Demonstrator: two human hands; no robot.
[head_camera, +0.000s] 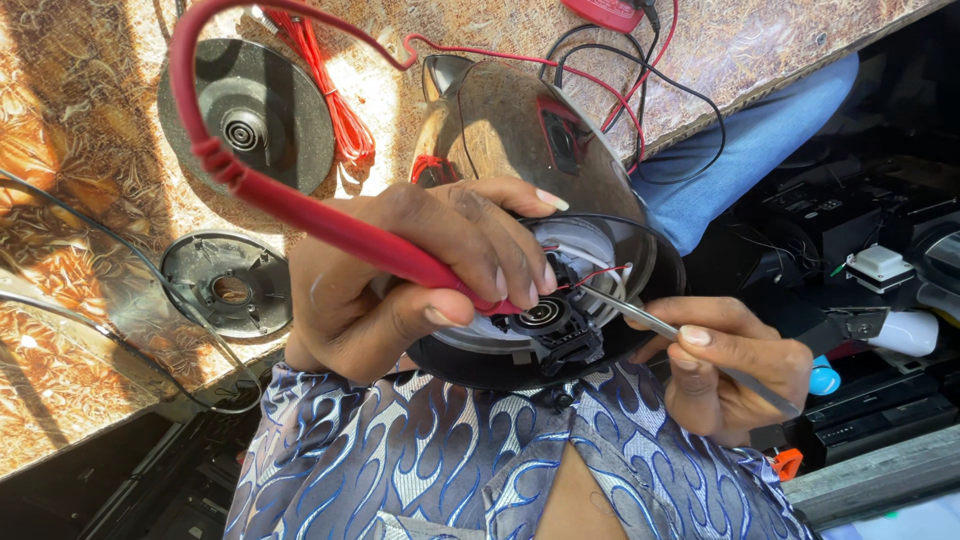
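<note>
The left hand (410, 275) curls over the upturned steel kettle (520, 130), fingers clamped on a red probe (330, 225) whose handle runs off toward 10 o'clock and whose tip meets the black connector (545, 320) in the kettle's base. The right hand (735, 365), at 4 o'clock of the connector, pinches a thin metal tool (640, 315) between thumb and fingers, its tip pointing toward 10 o'clock at the wiring. The kettle lies at frame centre, leaning against the person's patterned shirt (450, 460).

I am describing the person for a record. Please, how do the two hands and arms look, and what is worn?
Both the left hand and the right hand are bare: no gloves, no rings in view. The fingernails are long and pale. No sleeve covers either wrist. The person's garment is glossy, with a blue and silver flame-like pattern.
</note>
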